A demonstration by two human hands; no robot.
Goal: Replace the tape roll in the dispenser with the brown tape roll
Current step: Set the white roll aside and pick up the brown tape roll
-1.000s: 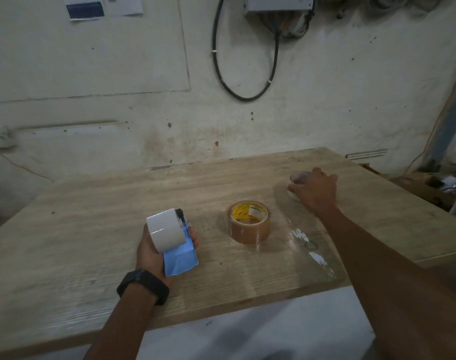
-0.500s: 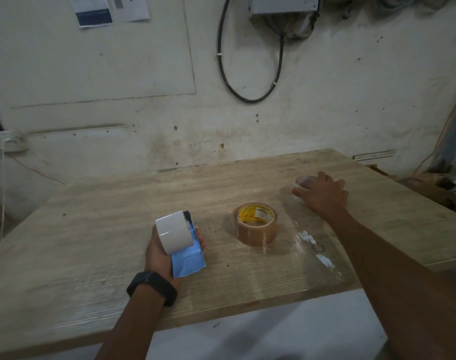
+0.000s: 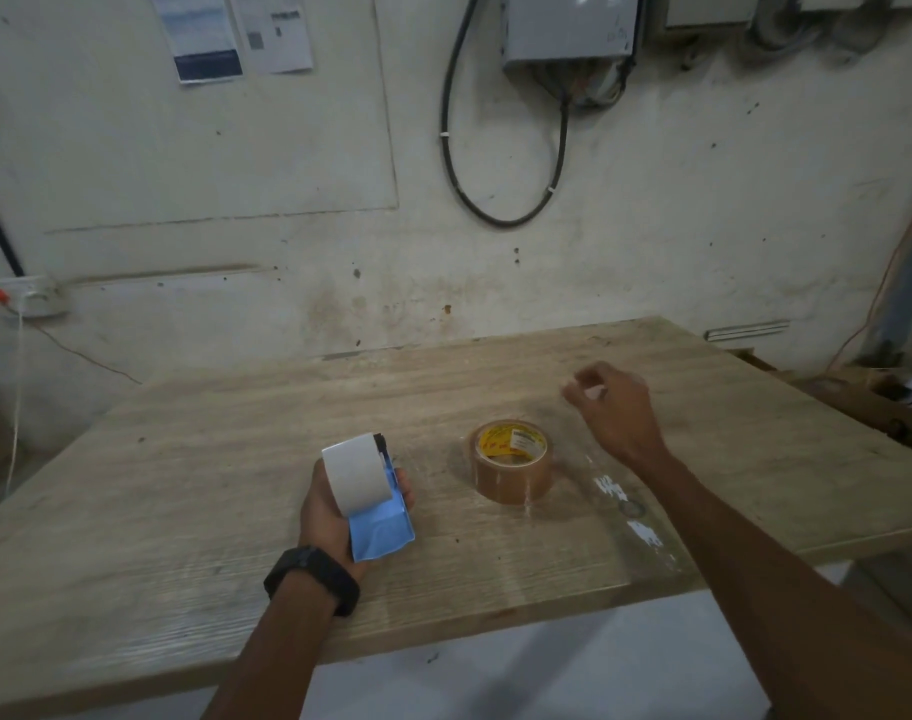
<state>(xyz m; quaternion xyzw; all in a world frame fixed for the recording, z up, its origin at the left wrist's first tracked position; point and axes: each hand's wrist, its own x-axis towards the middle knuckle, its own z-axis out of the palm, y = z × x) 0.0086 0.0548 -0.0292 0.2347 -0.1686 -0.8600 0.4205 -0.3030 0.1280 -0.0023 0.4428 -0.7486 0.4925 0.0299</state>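
My left hand (image 3: 323, 511) grips a blue tape dispenser (image 3: 380, 530) that carries a white tape roll (image 3: 355, 472), held just above the wooden table (image 3: 184, 485). The brown tape roll (image 3: 511, 462), with a yellow label inside its core, lies flat on the table to the right of the dispenser. My right hand (image 3: 615, 407) hovers, blurred, just beyond and to the right of the brown roll, fingers curled. A pale patch shows at its fingertips; whether it holds anything is unclear.
A shiny strip with white flecks (image 3: 636, 517) lies on the table right of the brown roll, under my right forearm. The table's near edge runs across the bottom. A stained wall with a hanging black cable (image 3: 495, 210) stands behind.
My right hand has lifted off the small object it was pressing on the table and moved left toward the brown roll. My left hand still holds the dispenser in the same place.
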